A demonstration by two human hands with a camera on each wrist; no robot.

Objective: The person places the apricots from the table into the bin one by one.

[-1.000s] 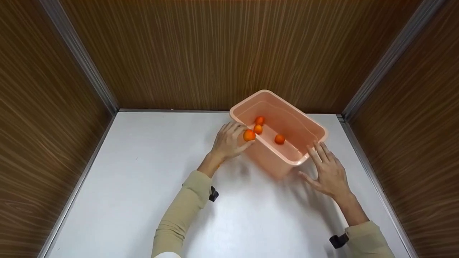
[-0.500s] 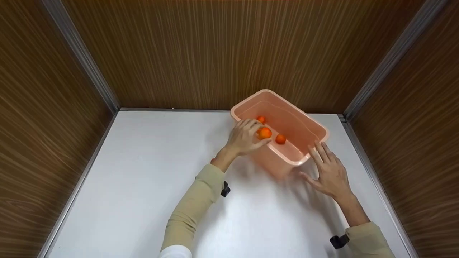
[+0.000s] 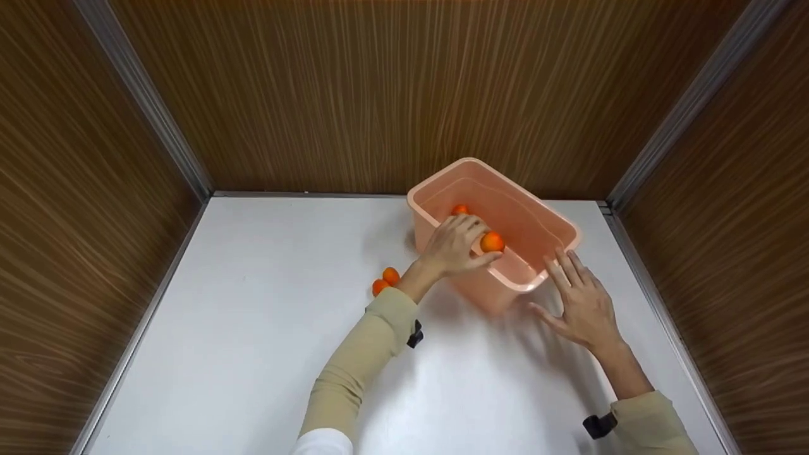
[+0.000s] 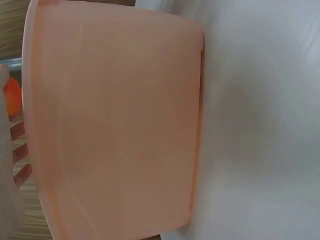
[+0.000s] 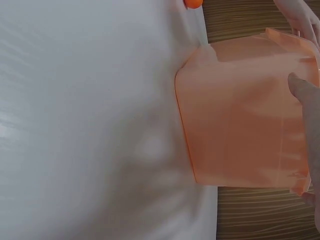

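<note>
Head view: left hand (image 3: 456,248) pinches orange (image 3: 492,242).

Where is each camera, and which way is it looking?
Head: on the person's head, looking forward and down at the table; shows both sleeves, the left hand holding an orange over the tub, the right hand flat by the tub.
Left wrist: on the left wrist, facing the tub's outer wall; a finger shows at the left edge.
Right wrist: on the right wrist, facing the tub's end; right fingers show against it.
Shared: all three see the tub and the table.
</note>
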